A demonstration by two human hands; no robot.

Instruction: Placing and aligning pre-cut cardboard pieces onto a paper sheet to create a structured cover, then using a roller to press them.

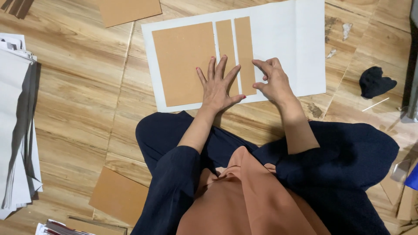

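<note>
The left hand lies flat, fingers spread, pressing the middle cardboard strip. The right hand pinches the outer strip, whose long axis runs away from both.

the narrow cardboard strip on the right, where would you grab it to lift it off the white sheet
Take the right strip by its long right edge, coming from the right. It lies flat on the white sheet, so it needs a pinch at an edge. That side faces bare paper, while the middle strip sits close on its left. The right hand touches its lower right edge.
</note>
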